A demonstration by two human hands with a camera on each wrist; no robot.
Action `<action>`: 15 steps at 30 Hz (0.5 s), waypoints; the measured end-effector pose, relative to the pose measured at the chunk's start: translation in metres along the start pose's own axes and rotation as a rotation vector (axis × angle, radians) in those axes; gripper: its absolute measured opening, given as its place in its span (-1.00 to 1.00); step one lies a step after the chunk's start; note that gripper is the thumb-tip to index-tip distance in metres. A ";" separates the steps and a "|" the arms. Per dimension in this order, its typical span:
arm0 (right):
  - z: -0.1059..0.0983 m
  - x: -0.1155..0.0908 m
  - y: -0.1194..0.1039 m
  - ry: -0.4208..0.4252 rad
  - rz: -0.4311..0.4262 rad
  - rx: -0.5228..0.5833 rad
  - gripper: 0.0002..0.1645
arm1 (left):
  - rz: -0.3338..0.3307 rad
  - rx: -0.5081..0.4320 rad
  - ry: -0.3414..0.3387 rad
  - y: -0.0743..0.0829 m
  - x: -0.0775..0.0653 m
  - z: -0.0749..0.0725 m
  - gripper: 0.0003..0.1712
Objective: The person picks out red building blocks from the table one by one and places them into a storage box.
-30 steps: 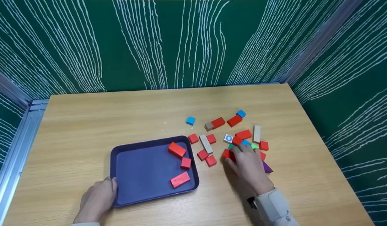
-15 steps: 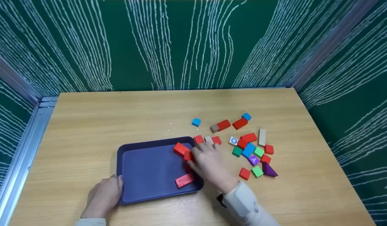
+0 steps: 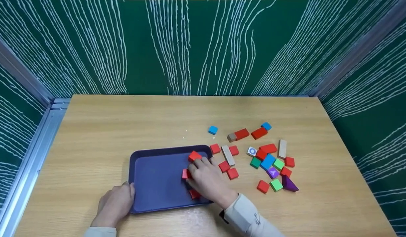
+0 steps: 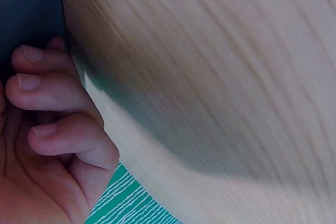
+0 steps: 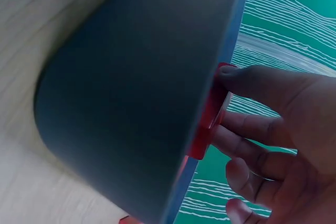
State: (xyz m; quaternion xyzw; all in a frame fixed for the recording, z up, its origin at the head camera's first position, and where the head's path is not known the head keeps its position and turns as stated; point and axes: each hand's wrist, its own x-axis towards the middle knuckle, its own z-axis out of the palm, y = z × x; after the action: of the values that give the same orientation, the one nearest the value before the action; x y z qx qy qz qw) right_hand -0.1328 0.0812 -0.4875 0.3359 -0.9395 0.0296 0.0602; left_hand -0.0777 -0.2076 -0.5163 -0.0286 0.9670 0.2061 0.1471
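A dark blue tray (image 3: 160, 181) lies on the wooden table. My left hand (image 3: 115, 202) grips its left rim; in the left wrist view the curled fingers (image 4: 52, 90) meet the tray's dark wall. Over the tray's right side is my right hand (image 3: 207, 179), pinching a red block (image 5: 212, 103) between thumb and fingers in the right wrist view. Another red block (image 3: 194, 155) shows beyond the fingertips, one more red block (image 3: 194, 194) below the hand. The hand covers part of the tray's right end.
Right of the tray lie loose red blocks (image 3: 232, 173), a grey bar (image 3: 228, 155) and a mixed cluster with a blue block (image 3: 268, 162), a light green block (image 3: 276, 185) and a purple wedge (image 3: 289, 183). A small blue cube (image 3: 213, 130) sits farther back. Green walls surround the table.
My right hand has moved left from the cluster to the tray, carrying a red block. The left hand stays on the rim. The whole view has shifted slightly.
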 end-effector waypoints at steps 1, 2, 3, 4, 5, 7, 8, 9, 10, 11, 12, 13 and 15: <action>0.001 -0.001 0.000 0.011 -0.003 -0.006 -0.58 | 0.004 0.001 0.003 0.001 0.000 0.000 -0.50; 0.002 -0.001 0.000 0.019 -0.004 -0.012 -0.58 | 0.008 0.002 0.006 0.002 0.000 0.000 -0.50; 0.003 -0.001 0.000 0.021 -0.003 -0.017 -0.58 | 0.009 0.003 0.007 0.002 0.000 0.000 -0.49; 0.003 -0.002 0.000 0.018 0.000 -0.021 -0.59 | 0.011 0.004 0.005 0.003 0.000 0.000 -0.49; 0.004 -0.002 0.000 0.010 0.004 -0.023 -0.58 | 0.013 0.004 0.004 0.003 0.000 0.000 -0.48; 0.004 -0.003 0.000 -0.014 0.015 -0.011 -0.57 | 0.010 0.002 -0.003 0.004 0.000 0.000 -0.48; 0.004 -0.003 0.001 -0.027 0.024 0.000 -0.57 | 0.009 0.001 -0.006 0.004 0.000 0.000 -0.48; 0.003 -0.004 0.001 -0.037 0.029 0.009 -0.58 | 0.008 0.001 -0.009 0.003 0.000 0.000 -0.48; 0.003 -0.004 0.002 -0.045 0.035 0.019 -0.58 | 0.005 0.000 -0.012 0.003 0.000 0.000 -0.49; 0.002 -0.005 0.002 -0.049 0.040 0.031 -0.59 | 0.002 0.002 -0.015 0.003 0.000 -0.001 -0.49; 0.001 -0.005 0.004 -0.048 0.044 0.041 -0.60 | -0.001 0.004 -0.017 0.002 0.000 -0.001 -0.50; 0.000 -0.006 0.005 -0.044 0.047 0.048 -0.61 | -0.004 0.006 -0.019 0.001 0.000 -0.001 -0.50; -0.001 -0.007 0.009 -0.030 0.049 0.059 -0.61 | -0.014 0.011 -0.027 0.000 0.000 -0.002 -0.51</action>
State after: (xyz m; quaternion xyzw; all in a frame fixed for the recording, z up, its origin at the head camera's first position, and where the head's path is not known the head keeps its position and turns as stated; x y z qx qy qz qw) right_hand -0.1330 0.0931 -0.4872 0.3148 -0.9470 0.0539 0.0352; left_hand -0.0783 -0.2083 -0.5149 -0.0320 0.9658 0.1999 0.1619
